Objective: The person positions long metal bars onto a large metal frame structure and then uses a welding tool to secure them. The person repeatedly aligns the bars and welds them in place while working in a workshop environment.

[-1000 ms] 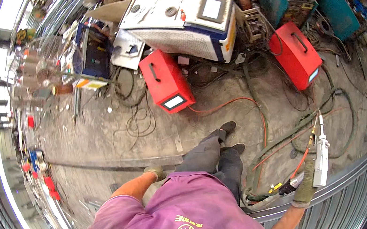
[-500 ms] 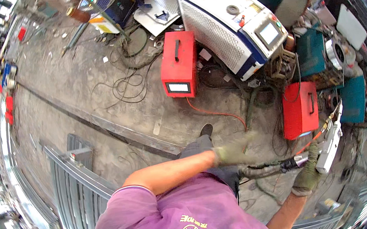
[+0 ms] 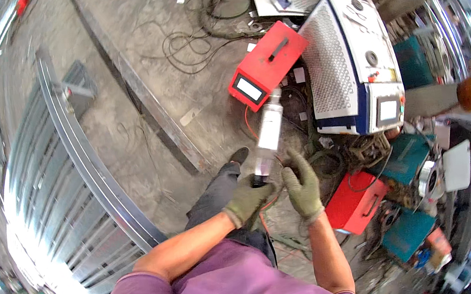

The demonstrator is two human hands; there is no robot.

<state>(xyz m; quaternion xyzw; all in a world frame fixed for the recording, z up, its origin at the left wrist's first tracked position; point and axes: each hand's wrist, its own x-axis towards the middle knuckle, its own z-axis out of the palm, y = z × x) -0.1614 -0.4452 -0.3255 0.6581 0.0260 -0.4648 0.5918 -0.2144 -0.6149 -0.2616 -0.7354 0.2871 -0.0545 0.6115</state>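
Both my hands wear olive-green work gloves. My left hand (image 3: 249, 198) is closed around the black lower end of a silver, tube-shaped welding gun (image 3: 269, 130). The gun points up and away, its narrower far end in front of a red box machine. Its outline is slightly smeared by motion. Just right of the gun is my right hand (image 3: 302, 185), with fingers stretched out and thumb apart, holding nothing. A thin orange hose (image 3: 250, 123) runs from the red machine down past the gun and behind my left hand.
Beyond the gun sits a red box machine (image 3: 271, 56) with a black handle; another red box (image 3: 356, 202) lies right of my right hand. A large white-and-blue cabinet (image 3: 333, 65) stands at the right. Metal profiles (image 3: 74, 147) are stacked at left, beside a long floor beam (image 3: 151, 111). Loose cables (image 3: 184, 48) lie beyond.
My view has turned right. My right hand has let go of the silver-white tool at the far right and come to the middle. My left hand now grips the gun's black end.
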